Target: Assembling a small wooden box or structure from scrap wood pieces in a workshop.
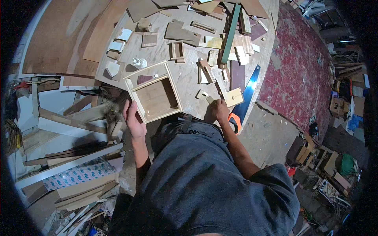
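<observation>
My left hand [134, 120] grips the lower left corner of an open wooden box [179, 98], thumb on the rim and fingers round the outer side. The box is tilted over the near edge of the worktable, and its plywood bottom shows inside. My right hand [221, 111] is closed at the table's near edge; its fingertips are partly hidden, so what they pinch cannot be made out. A narrow wood strip [221, 88] ends at these fingers. Beside them lie a pale square wood piece [235, 97] and a small wood offcut [202, 94].
A handsaw [249, 93] with an orange handle lies right of my right hand. Small wooden frames [177, 51], a long green strip [231, 33] and a crumpled white lump [139, 62] are on the worktable [189, 82]. Leaning boards [59, 39] and scrap wood crowd the left.
</observation>
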Available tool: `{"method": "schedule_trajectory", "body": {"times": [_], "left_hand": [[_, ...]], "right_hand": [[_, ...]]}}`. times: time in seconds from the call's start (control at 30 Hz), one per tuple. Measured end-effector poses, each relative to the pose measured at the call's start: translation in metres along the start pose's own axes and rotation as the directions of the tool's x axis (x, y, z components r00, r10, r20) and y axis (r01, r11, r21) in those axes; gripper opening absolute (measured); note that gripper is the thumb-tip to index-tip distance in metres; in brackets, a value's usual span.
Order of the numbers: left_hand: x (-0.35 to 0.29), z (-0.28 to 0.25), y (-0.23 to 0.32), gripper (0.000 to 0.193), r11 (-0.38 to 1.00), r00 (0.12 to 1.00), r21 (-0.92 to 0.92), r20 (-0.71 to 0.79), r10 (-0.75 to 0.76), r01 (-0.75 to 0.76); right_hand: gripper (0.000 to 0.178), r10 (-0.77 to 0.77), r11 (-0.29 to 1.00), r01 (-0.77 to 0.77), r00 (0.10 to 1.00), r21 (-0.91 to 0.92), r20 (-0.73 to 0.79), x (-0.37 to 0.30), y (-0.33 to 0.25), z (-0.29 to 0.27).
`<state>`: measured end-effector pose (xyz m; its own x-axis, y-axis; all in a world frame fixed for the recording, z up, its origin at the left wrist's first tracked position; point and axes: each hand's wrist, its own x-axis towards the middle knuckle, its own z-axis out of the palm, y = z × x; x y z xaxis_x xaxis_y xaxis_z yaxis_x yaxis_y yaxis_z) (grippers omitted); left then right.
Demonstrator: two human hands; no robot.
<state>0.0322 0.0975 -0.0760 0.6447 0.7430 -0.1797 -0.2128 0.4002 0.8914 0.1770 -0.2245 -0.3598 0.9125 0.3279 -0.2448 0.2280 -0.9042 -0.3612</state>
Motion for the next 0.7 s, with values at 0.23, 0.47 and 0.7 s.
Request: {"method": "schedule_trajectory", "body": {"times": [0.23,0.47,0.7], "left_hand": [[0.0,0.016,0.007,0.042,0.993,0.998,0.117,0.053,-0.041,0.034],[0.002,0.032,-0.007,0.032,0.992,0.948,0.115,0.319,0.005,-0.044],[-0.003,0.069,0.002,0.033,0.984,0.878,0.178,0.475,-0.062,-0.027]], "right_hand": [[0.029,-0.014,0.933,-0.076,0.969,0.351,0.248,0.005,0.025,-0.031],[0.016,-0.035,0.045,-0.014,0.999,0.999,0.016,-0.015,-0.14,-0.251],[0.011,-0.01,-0.075,0.19,0.981,0.979,-0.192,-0.033,-0.201,-0.303]]}}
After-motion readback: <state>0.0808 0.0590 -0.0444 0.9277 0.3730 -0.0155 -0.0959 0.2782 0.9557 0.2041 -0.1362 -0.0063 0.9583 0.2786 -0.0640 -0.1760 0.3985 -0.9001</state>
